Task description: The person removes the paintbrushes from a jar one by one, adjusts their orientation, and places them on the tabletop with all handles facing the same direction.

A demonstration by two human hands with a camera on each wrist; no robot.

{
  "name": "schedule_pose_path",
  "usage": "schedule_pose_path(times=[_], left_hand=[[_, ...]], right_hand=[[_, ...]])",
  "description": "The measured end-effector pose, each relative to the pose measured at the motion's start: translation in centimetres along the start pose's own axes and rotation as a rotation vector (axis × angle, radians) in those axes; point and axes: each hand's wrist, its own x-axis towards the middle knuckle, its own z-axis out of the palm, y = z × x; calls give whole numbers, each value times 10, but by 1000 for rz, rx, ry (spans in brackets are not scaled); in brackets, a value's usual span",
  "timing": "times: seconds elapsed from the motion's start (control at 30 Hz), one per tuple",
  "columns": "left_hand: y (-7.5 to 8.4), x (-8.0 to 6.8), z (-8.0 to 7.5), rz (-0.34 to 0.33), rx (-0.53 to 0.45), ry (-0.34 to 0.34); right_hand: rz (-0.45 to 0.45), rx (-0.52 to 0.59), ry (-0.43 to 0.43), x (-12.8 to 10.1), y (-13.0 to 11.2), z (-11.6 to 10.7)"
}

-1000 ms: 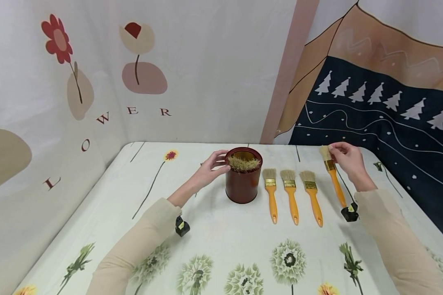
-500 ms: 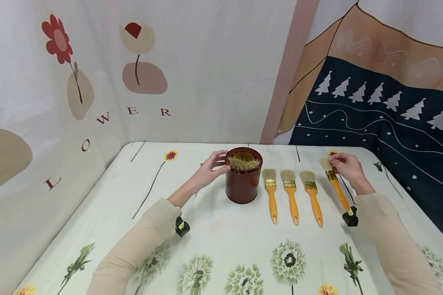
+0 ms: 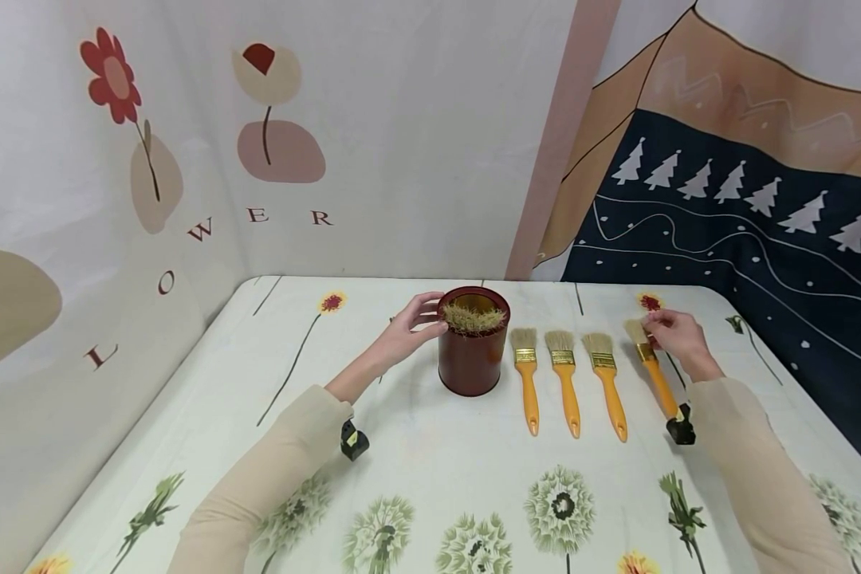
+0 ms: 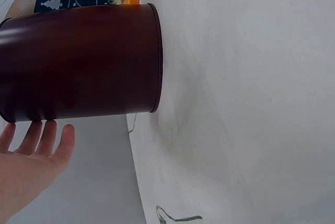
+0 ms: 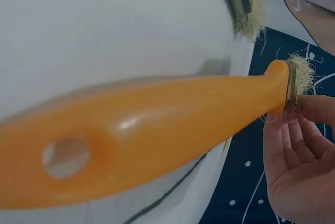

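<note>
A dark red can (image 3: 469, 365) stands upright on the table, with yellowish-green fibrous stuff (image 3: 473, 319) at its open mouth. My left hand (image 3: 407, 325) rests its fingertips on the can's left side; its fingers are extended in the left wrist view. At the right, my right hand (image 3: 678, 336) pinches a flat paintbrush (image 3: 658, 384) near the metal band and bristles. The brush's orange handle (image 5: 157, 122) points toward me and fills much of the right wrist view. Its tail end is partly covered by the black wrist camera in the head view.
Three like paintbrushes lie side by side between can and right hand: a left one (image 3: 527, 383), a middle one (image 3: 565, 383) and a right one (image 3: 607, 387), bristles away from me. Flower-printed white cloth (image 3: 430, 470) covers the table. Hanging fabric (image 3: 402, 159) backs it.
My right hand has moved toward me, bringing the pinched paintbrush closer in line with the other brushes. The left hand and the can have stayed put.
</note>
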Motion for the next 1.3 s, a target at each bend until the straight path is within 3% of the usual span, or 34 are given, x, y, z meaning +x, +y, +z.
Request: schedule_pose_path(times=[0.17, 0.5, 0.83, 1.3], left_hand=[[0, 0, 0, 5, 0, -1], [3, -1, -1, -8, -3, -3], [1, 0, -1, -15, 10, -5], [-1, 0, -1, -8, 7, -1]], right_hand=[[16, -9, -20, -6, -4, -1], [108, 37, -105, -49, -63, -16], [123, -43, -126, -53, -66, -16], [148, -63, -147, -52, -61, -18]])
